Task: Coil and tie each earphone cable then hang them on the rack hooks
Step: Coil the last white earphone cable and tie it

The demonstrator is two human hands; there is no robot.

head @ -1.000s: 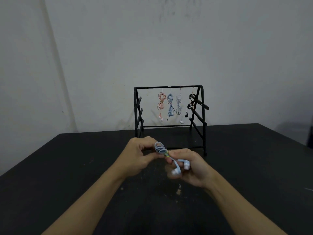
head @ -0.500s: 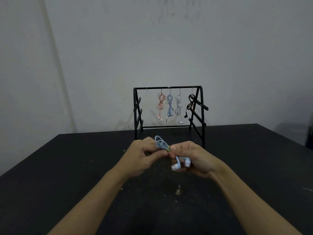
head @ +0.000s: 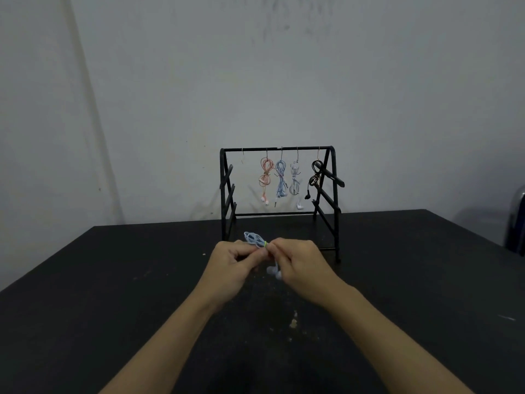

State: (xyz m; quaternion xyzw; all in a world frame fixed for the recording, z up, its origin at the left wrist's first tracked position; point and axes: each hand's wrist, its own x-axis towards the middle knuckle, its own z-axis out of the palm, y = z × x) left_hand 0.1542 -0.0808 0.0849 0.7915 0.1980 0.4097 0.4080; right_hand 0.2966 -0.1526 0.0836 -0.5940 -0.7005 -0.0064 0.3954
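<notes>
A coiled light blue earphone cable point(head: 253, 239) with a yellow-green tie round its middle sits between my hands, just in front of the rack. My left hand point(head: 233, 264) pinches the coil from the left, and my right hand point(head: 299, 263) pinches it at the tie. The white earbuds point(head: 275, 273) dangle below my right fingers. The black rack point(head: 278, 149) stands behind on the table. Several tied earphones hang from its top bar: pink point(head: 265, 177), blue point(head: 281, 179), white-grey point(head: 295, 179) and black point(head: 314, 176). A bare hook point(head: 242, 151) hangs at the bar's left.
The black table point(head: 113, 294) stretches to both sides, with pale specks point(head: 293, 322) near its middle. A plain grey wall rises behind the rack. A dark object point(head: 515, 220) shows at the far right edge.
Both hands have carried the blue coil up and away from me, closer to the rack. The earbuds now hang lower, behind my right fingers.
</notes>
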